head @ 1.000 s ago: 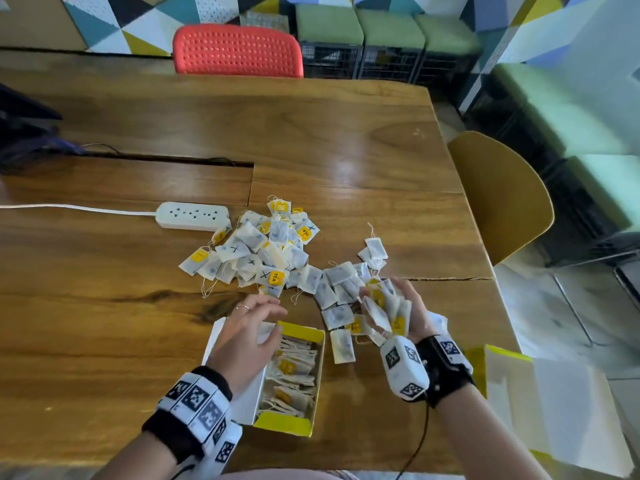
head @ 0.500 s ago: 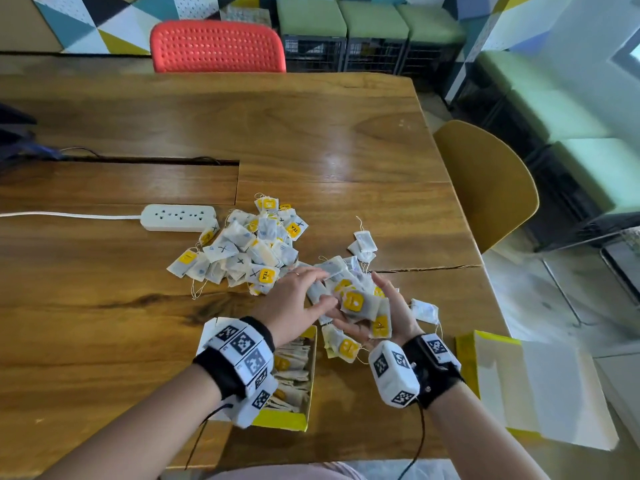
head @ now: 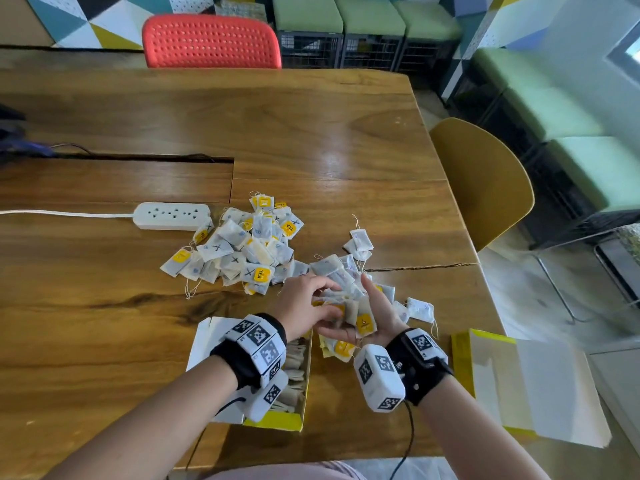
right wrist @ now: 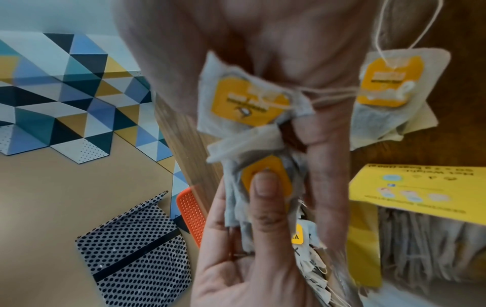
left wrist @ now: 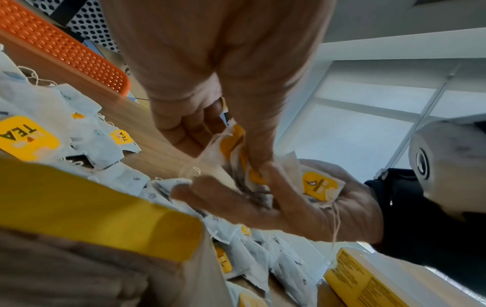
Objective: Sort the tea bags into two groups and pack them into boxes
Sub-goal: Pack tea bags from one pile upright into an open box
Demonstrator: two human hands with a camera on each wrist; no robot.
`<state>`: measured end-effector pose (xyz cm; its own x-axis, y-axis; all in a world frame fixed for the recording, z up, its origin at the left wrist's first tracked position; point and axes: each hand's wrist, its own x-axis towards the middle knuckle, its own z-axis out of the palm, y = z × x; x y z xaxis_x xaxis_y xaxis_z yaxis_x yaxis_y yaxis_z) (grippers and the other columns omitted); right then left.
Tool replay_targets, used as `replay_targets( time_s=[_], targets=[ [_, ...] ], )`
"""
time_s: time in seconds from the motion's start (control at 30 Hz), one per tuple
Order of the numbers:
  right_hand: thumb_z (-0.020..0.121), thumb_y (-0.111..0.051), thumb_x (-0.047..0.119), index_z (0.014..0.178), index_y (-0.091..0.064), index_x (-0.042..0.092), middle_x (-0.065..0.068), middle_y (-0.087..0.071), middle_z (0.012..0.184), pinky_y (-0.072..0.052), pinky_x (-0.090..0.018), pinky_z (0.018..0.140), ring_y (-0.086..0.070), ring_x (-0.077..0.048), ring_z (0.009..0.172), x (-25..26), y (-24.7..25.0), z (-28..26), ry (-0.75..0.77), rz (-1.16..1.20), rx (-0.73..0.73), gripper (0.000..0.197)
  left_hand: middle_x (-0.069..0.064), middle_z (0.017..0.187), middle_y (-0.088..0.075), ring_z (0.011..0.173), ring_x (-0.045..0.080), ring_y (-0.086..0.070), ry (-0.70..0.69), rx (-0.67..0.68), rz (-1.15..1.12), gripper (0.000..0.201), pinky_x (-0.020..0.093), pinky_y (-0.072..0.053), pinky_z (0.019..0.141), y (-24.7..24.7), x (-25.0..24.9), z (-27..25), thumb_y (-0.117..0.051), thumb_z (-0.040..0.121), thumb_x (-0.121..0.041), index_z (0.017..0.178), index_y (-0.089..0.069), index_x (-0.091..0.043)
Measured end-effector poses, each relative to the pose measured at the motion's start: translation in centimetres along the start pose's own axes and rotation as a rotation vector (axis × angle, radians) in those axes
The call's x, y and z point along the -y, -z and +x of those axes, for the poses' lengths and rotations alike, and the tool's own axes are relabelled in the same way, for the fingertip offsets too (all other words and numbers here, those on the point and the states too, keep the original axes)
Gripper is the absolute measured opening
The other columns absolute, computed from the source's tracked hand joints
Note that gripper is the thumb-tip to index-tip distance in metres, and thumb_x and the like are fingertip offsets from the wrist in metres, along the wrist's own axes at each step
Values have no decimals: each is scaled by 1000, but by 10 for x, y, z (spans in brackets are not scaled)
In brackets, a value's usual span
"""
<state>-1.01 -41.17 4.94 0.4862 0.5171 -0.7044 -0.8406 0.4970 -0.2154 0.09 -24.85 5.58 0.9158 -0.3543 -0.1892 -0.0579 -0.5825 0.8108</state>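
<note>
The left hand (head: 304, 303) has left the box (head: 277, 419) and now pinches tea bags (head: 358, 315) from the right hand (head: 372, 320), whose grip cups the bunch; packing should follow.

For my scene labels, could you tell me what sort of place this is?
Probably an office lounge or meeting room: a long wooden table with a power strip, green cushioned benches, and a geometric wall mural.

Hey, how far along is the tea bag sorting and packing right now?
Partly done. The open yellow box near the left wrist already holds a row of tea bags. In hand: the right hand cups a bunch of tea bags while the left hand pinches into it. Left: the big pile by the power strip, loose bags around the hands, and the second box on the right, its contents not visible.
</note>
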Motion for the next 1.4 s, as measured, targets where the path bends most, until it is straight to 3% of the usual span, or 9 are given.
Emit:
replay_targets(
  time_s=[0.1, 0.2, 0.33, 0.57, 0.7, 0.8, 1.0, 1.2, 1.4],
  targets=[
    [86, -35, 69, 110, -67, 2, -20, -66, 103, -59, -43, 66, -66, -40, 92, 5, 6, -2, 2, -63, -75, 77, -3, 104, -64, 93, 13, -60, 30, -49, -12, 39, 28, -48, 81, 4, 4, 3, -81, 74, -29, 110, -70, -21],
    [92, -42, 38, 98, -60, 4, -12, -64, 91, -52, -26, 53, -64, -24, 67, 9, 15, -7, 54, -95, -217, 40, -1, 101, -66, 87, 14, -61, 105, -68, -93, 37, 21, -46, 72, 11, 9, 6, -79, 77, -28, 111, -68, -16],
    [95, -42, 9, 96, -60, 3, -7, -64, 78, -40, -20, 49, -55, -15, 60, 14, 26, -10, 223, -195, -343, 19, 2, 99, -70, 87, 18, -67, 176, 35, -149, 32, 37, -56, 80, 11, 18, 6, -76, 81, -29, 108, -66, -17],
    [98, -49, 32, 101, -72, 15, -3, -62, 90, -37, -28, 69, -50, -17, 77, 18, 12, -17, 403, -691, -458, 29, -4, 105, -69, 94, 18, -66, 249, 53, -244, 20, 38, -53, 83, 5, 21, 6, -66, 89, -37, 108, -61, -31],
    [96, -54, 9, 102, -66, 7, -9, -64, 85, -44, -27, 69, -54, -18, 72, 11, -9, -19, 570, -544, -312, 14, -2, 101, -70, 85, 18, -63, 278, 61, -275, 25, 40, -51, 81, 1, 18, 6, -58, 94, -36, 116, -63, -24],
    [84, -70, 5, 95, -61, 10, -5, -65, 71, -49, -25, 63, -59, -14, 62, 6, -12, -14, 675, -708, -455, 15, 1, 97, -67, 79, 16, -57, 295, 39, -349, 23, 33, -45, 73, 1, 13, 4, -51, 99, -31, 116, -62, -21],
    [67, -86, 22, 74, -60, 14, -9, -70, 71, -57, -43, 65, -69, -26, 67, -9, -4, 1, 802, -1008, -635, 29, -6, 117, -62, 109, 13, -58, 346, 103, -495, 24, 38, -46, 99, 6, 5, -3, -54, 96, -35, 117, -58, -23],
    [70, -84, 23, 121, -55, 27, 6, -59, 111, -51, -19, 77, -61, -8, 100, -6, -7, -4, 746, -1084, -525, 59, -11, 126, -51, 121, 5, -46, 189, 162, -272, 43, 21, -37, 98, 12, 3, -8, -56, 96, -12, 138, -47, -12],
    [80, -73, 2, 96, -69, 11, -16, -69, 96, -59, -33, 73, -70, -22, 80, -10, -13, -6, 776, -968, -363, 19, 4, 139, -49, 122, 19, -53, 193, 100, -196, 63, 42, -45, 103, 16, 6, -7, -66, 89, -24, 143, -33, -21]
  ],
)
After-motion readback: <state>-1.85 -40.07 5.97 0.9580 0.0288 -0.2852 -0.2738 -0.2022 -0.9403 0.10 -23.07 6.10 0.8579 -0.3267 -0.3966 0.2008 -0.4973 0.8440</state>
